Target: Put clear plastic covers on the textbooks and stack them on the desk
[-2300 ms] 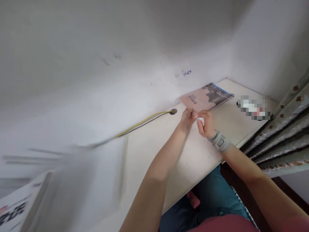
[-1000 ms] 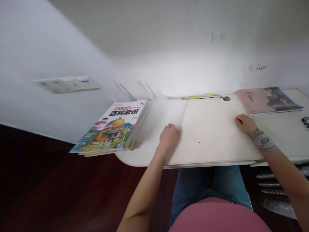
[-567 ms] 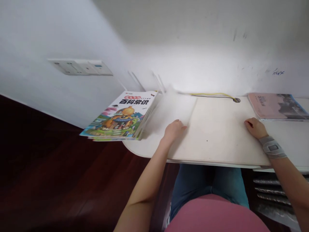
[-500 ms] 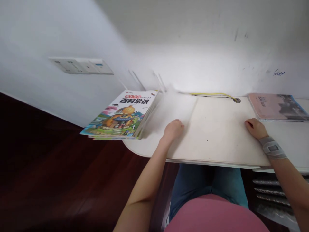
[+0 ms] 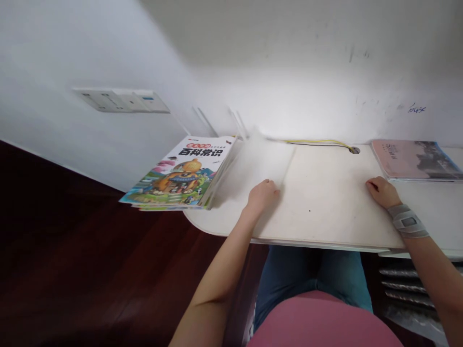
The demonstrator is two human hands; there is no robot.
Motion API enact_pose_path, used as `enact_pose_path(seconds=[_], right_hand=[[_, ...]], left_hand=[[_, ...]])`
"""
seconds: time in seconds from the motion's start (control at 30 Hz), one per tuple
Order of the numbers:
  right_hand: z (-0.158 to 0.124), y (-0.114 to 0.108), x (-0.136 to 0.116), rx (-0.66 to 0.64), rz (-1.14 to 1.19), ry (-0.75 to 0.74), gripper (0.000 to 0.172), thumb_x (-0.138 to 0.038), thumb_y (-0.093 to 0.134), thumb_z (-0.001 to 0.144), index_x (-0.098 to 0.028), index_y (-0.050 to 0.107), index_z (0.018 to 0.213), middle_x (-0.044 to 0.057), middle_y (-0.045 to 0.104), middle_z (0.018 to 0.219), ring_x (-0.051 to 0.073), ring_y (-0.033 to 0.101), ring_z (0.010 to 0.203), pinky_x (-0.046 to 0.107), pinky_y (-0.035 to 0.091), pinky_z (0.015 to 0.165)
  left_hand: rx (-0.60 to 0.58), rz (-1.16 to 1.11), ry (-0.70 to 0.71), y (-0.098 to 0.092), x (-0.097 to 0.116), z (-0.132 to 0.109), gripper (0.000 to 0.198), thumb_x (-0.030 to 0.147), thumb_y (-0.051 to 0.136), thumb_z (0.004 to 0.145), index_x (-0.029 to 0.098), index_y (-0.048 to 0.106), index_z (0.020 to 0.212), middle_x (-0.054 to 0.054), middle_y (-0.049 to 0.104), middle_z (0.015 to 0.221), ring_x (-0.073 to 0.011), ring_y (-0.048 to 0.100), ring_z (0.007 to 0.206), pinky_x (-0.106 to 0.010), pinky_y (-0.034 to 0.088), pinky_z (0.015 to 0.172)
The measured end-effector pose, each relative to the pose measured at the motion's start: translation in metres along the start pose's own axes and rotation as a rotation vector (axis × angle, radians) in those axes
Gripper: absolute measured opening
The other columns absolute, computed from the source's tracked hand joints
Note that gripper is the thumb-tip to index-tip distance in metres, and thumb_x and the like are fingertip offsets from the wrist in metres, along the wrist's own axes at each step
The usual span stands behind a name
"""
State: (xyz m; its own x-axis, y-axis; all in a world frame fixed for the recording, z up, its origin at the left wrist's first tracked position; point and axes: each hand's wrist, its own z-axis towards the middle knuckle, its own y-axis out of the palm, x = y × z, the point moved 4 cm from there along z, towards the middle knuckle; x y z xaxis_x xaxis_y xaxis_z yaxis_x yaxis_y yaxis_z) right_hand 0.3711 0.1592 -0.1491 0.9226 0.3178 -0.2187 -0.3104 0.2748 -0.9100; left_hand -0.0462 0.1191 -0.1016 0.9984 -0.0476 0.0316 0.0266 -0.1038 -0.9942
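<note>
Here, the clearest writing is on the thick, colourful children's book (image 5: pixel 177 176) at the left end of the cream desk (image 5: pixel 325 212): its cover shows the large black Chinese title "百科常识" above a cartoon picture. The book overhangs the desk's rounded end, above the dark wood floor (image 5: pixel 90 270). At the far right lies a pink book (image 5: pixel 415 159) with a blue edge, and its small title cannot be read. On the far wall are blue handwritten marks (image 5: pixel 416 109), too small to read, and a yellow and black cable (image 5: pixel 318 142) runs along the far edge into a round desk hole (image 5: pixel 355 150). A white wall socket panel (image 5: pixel 121 100) is on the left wall. The left hand (image 5: pixel 262 196) rests on the desk just beside the children's book, with fingers (image 5: pixel 269 185) loosely curled and gripping nothing. The right hand (image 5: pixel 383 192), with a grey wrist brace (image 5: pixel 407 221), lies palm down just beside the pink book, its fingers also empty.
</note>
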Motion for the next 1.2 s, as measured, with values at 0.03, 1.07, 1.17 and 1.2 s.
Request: enact_pose_path(seconds=[0.03, 1.07, 1.17, 1.2], right_hand=[[0.000, 0.000, 0.000, -0.002, 0.001, 0.001, 0.028, -0.033, 0.041, 0.088, -0.019, 0.065, 0.086, 0.009, 0.064, 0.084, 0.022, 0.060, 0.079, 0.032, 0.046, 0.070], [0.002, -0.004, -0.023, -0.125, 0.057, 0.183, 0.030, -0.033, 0.045, 0.088, -0.014, 0.065, 0.098, 0.014, 0.067, 0.091, 0.024, 0.063, 0.082, 0.038, 0.050, 0.076], [-0.009, -0.001, -0.102, -0.103, 0.344, 0.083, 0.057, -0.042, 0.058, 0.082, -0.012, 0.048, 0.130, 0.019, 0.058, 0.125, 0.028, 0.063, 0.100, 0.045, 0.049, 0.090], [-0.015, 0.000, -0.136, -0.057, 0.443, -0.006, 0.073, -0.046, 0.063, 0.079, -0.014, 0.038, 0.139, 0.019, 0.048, 0.138, 0.031, 0.057, 0.114, 0.048, 0.044, 0.099]], left_hand=[[-0.004, 0.003, 0.003, 0.000, 0.000, 0.000, 0.030, 0.028, 0.041, 0.089, 0.012, 0.064, 0.098, -0.015, 0.065, 0.106, -0.0260, 0.065, 0.093, -0.033, 0.048, 0.075], [0.110, -0.120, -0.233, -0.037, -0.023, 0.011, 0.037, 0.032, 0.026, 0.096, 0.015, 0.057, 0.108, -0.014, 0.070, 0.093, -0.0248, 0.066, 0.087, -0.033, 0.046, 0.072], [0.289, -0.234, -0.210, -0.062, 0.010, -0.001, 0.033, 0.033, 0.027, 0.097, 0.016, 0.050, 0.113, -0.012, 0.068, 0.086, -0.0266, 0.066, 0.083, -0.035, 0.045, 0.070], [0.347, -0.308, -0.153, -0.072, 0.028, -0.007, 0.030, 0.032, 0.028, 0.097, 0.017, 0.049, 0.112, -0.009, 0.067, 0.081, -0.0252, 0.066, 0.079, -0.034, 0.045, 0.069]])
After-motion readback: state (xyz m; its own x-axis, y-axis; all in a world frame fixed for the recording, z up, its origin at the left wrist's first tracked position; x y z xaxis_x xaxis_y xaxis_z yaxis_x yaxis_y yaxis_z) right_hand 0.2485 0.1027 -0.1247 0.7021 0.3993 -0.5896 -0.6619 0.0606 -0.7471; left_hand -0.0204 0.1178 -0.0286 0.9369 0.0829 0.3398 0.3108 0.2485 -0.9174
